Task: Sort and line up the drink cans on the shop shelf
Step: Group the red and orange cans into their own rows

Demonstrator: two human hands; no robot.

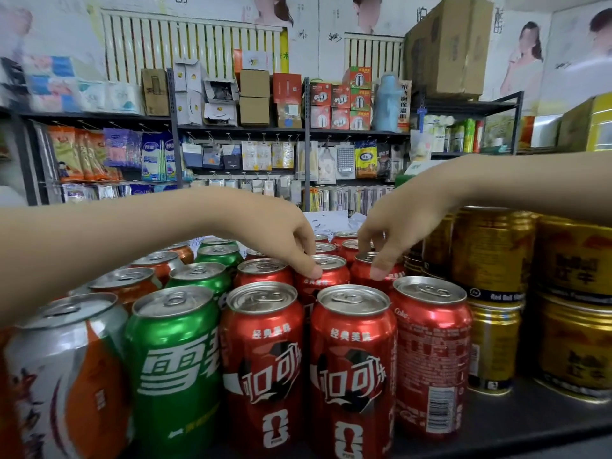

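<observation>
Rows of drink cans stand on a dark shelf [516, 422]. Red cola cans fill the middle, with three in front [352, 366]. Green cans [174, 362] form a row to their left, and orange-and-silver cans [66, 376] stand at the far left. My left hand [281, 240] reaches in from the left and pinches the top rim of a second-row red can [326, 276]. My right hand [394, 236] comes from the right, its fingers curled over the top of the neighbouring red can [376, 273].
Gold cans [493, 260] are stacked two high at the right, close to my right forearm. Across the aisle stands a black rack [306, 134] with hanging packets and boxes. A large cardboard box [447, 48] sits on top of the right rack.
</observation>
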